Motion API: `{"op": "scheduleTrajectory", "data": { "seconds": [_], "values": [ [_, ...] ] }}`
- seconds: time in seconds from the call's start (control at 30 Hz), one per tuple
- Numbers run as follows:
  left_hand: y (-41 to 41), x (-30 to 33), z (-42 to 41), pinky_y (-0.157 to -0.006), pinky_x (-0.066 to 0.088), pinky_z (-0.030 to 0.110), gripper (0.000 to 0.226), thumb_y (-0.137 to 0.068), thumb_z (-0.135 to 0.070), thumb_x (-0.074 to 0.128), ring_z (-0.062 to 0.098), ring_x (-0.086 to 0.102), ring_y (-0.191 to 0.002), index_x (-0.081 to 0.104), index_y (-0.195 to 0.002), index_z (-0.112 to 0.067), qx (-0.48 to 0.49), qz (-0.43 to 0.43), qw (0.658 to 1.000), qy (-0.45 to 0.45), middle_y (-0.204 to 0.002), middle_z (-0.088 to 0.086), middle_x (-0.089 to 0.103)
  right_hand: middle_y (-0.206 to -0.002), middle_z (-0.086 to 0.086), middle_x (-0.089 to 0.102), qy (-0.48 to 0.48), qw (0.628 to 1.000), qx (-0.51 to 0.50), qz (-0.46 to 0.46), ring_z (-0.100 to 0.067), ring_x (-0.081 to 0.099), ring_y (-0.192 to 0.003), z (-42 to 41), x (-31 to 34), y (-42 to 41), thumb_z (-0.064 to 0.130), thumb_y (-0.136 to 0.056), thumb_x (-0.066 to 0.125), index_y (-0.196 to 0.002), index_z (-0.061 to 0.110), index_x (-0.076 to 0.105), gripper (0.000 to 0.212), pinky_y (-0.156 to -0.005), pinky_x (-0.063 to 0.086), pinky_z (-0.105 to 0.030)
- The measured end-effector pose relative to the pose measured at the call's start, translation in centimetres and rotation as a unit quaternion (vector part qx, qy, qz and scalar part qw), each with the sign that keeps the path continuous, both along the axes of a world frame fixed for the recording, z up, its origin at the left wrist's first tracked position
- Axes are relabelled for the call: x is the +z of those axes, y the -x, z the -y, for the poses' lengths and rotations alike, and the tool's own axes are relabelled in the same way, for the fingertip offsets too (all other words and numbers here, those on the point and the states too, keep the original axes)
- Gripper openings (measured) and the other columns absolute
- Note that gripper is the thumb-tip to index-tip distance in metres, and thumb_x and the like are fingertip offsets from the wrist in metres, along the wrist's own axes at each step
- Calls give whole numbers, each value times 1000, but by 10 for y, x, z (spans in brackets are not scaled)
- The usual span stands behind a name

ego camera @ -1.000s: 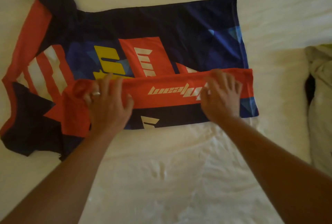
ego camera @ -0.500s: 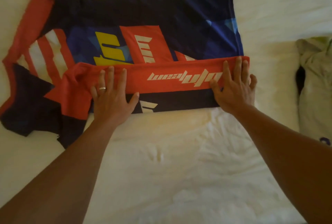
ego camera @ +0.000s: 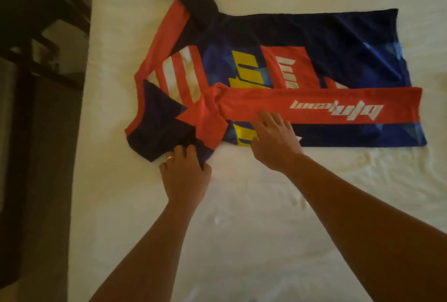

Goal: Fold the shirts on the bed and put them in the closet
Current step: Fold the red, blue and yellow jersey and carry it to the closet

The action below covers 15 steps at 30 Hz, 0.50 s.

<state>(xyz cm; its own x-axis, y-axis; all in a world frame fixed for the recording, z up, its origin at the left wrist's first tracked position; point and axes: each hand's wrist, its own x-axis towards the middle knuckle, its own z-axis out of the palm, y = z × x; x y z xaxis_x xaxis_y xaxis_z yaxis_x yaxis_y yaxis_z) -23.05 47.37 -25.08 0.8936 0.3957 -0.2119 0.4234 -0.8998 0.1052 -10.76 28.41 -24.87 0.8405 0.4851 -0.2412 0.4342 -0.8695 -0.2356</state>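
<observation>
Folding has only begun: the red and dark blue sports shirt (ego camera: 278,69) lies on the white bed (ego camera: 242,229), near side folded over. The left hand (ego camera: 185,173) pinches the near sleeve; the right hand (ego camera: 275,143) presses flat. The far side and the closet are left.

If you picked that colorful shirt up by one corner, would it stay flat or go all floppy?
Probably floppy: the jersey lies limp on the bed sheet, and its near sleeve bunches where the left hand grips it. The fold would likely fall open, which may be why the right hand presses it flat.
</observation>
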Motion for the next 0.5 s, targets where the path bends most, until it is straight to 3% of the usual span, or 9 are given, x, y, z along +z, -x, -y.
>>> {"op": "scheduleTrajectory", "data": {
  "seconds": [0.1, 0.23, 0.33, 0.4, 0.5],
  "values": [
    [-9, 3, -29, -64, 48, 45, 22, -75, -25, 50, 41, 59, -78, 61, -85, -8, -9, 26, 995, 91, -85, 15, 57, -122, -12, 60, 4, 1000, 0, -11, -39, 56, -108, -36, -2, -1, 15, -76, 64, -117, 12, 65, 40, -83, 45, -46],
    [-47, 24, -70, -70, 53, 44, 12, -78, -33, 57, 35, 63, -80, 53, -75, -22, 67, -7, 960, 273, -80, 4, 63, -120, -8, 55, 56, 997, -20, -40, -33, 52, -112, -53, 3, -10, 22, -87, 58, -111, 14, 63, 27, -88, 41, -41],
    [-101, 39, -107, -70, 52, 33, 4, -84, -19, 65, 25, 69, -84, 64, -82, -22, 47, -18, 950, 308, -83, 1, 69, -118, -10, 57, 68, 996, -39, -51, -35, 56, -111, -65, 12, -23, 26, -90, 55, -110, 11, 65, 26, -88, 42, -41],
    [-141, 49, -125, -80, 51, 34, 12, -86, -11, 63, 26, 67, -98, 67, -93, -20, 52, 71, 953, 289, -99, 4, 70, -118, -10, 61, 65, 994, -62, -69, -36, 60, -109, -73, 17, -34, 22, -90, 54, -111, 12, 66, 26, -86, 44, -39],
    [-186, 63, -142, -100, 48, 44, 38, -90, -19, 61, 24, 59, -118, 59, -128, -21, 105, 217, 938, 250, -126, 3, 62, -110, -12, 69, 31, 992, -97, -70, -37, 66, -99, -84, 19, -50, 15, -89, 54, -105, 11, 67, 21, -72, 40, -34]
  ]
}}
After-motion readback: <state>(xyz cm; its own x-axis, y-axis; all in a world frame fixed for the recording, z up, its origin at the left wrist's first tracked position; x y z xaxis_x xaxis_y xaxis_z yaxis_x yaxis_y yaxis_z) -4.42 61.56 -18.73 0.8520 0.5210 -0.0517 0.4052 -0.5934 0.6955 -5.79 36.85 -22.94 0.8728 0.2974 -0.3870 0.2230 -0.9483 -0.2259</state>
